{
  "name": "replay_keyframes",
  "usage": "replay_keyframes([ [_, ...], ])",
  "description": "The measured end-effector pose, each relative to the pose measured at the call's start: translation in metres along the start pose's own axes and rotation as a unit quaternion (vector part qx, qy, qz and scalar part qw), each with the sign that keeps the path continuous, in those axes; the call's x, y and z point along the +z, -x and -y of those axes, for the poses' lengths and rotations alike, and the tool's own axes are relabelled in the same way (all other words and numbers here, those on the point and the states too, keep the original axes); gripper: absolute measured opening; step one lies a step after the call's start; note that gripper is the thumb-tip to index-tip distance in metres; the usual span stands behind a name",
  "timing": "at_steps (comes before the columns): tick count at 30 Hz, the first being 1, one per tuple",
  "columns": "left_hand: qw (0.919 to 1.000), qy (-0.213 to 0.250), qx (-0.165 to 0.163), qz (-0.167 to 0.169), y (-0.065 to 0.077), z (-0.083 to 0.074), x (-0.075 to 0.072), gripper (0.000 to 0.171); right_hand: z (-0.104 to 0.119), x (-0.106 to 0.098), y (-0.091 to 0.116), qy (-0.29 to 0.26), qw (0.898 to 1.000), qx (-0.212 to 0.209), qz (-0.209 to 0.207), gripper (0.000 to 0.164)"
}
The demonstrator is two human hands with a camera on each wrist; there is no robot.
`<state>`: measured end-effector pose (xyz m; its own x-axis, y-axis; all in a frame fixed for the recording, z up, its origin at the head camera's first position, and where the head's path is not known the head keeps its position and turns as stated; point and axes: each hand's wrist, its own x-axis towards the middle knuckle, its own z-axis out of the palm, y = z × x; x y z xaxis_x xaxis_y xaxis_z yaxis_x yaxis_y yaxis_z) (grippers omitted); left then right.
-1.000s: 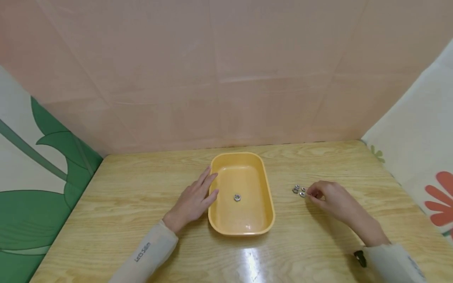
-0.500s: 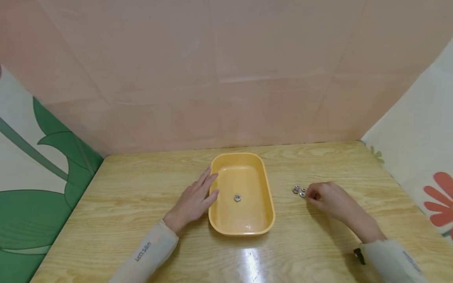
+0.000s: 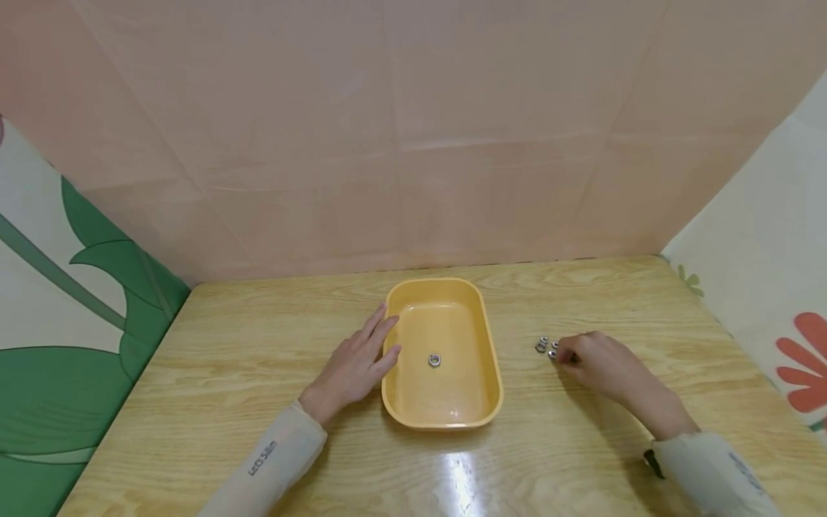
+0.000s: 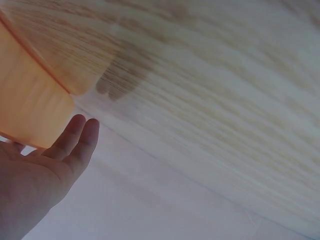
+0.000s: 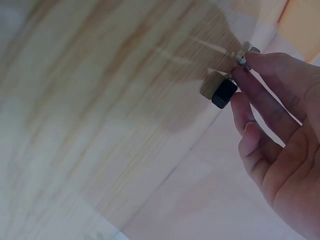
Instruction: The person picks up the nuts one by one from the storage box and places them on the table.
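A yellow plastic tray (image 3: 442, 425) stands on the table with one metal nut (image 3: 435, 360) lying on its floor. My left hand (image 3: 354, 362) rests on the tray's left rim, fingers spread and fairly straight. To the right of the tray, my right hand (image 3: 597, 362) reaches down with curled fingers at a small group of metal nuts (image 3: 541, 346). In the right wrist view, thumb and forefinger tips pinch a small silver nut (image 5: 243, 61). A dark, blocky piece (image 5: 224, 93) sits on the table beside those fingertips; its kind is unclear.
The wood-grain table (image 3: 258, 316) meets a pink sheet-covered wall (image 3: 394, 179) at the back. Printed panels with a green plant (image 3: 90, 287) and a red flower (image 3: 807, 362) flank it left and right.
The right hand has shifted slightly left and its fingers have curled in more over the nearest nuts. The left hand and tray stay practically still.
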<state>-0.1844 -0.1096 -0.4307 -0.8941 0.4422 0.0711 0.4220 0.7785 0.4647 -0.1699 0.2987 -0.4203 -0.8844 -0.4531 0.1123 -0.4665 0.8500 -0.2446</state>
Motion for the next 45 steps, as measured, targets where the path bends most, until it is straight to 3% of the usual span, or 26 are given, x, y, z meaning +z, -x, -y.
replay_keyframes([
  [15, 1.0, -0.001, -0.002, 0.003, 0.001, 0.0, -0.001, 0.06, 0.005, -0.003, -0.001, 0.004, 1.0, -0.005, 0.004, 0.012],
  [27, 1.0, 0.001, -0.006, 0.005, 0.001, -0.001, -0.002, 0.059, 0.033, -0.016, -0.014, -0.023, 0.999, -0.029, -0.029, 0.008],
  [34, 0.9999, -0.002, -0.008, 0.007, 0.001, -0.001, -0.001, 0.059, 0.045, -0.017, -0.02, -0.022, 0.996, -0.065, -0.057, 0.011],
  [45, 0.9999, 0.002, -0.009, 0.012, 0.002, -0.002, -0.003, 0.059, 0.061, -0.017, -0.029, -0.045, 0.993, -0.08, -0.08, 0.013],
])
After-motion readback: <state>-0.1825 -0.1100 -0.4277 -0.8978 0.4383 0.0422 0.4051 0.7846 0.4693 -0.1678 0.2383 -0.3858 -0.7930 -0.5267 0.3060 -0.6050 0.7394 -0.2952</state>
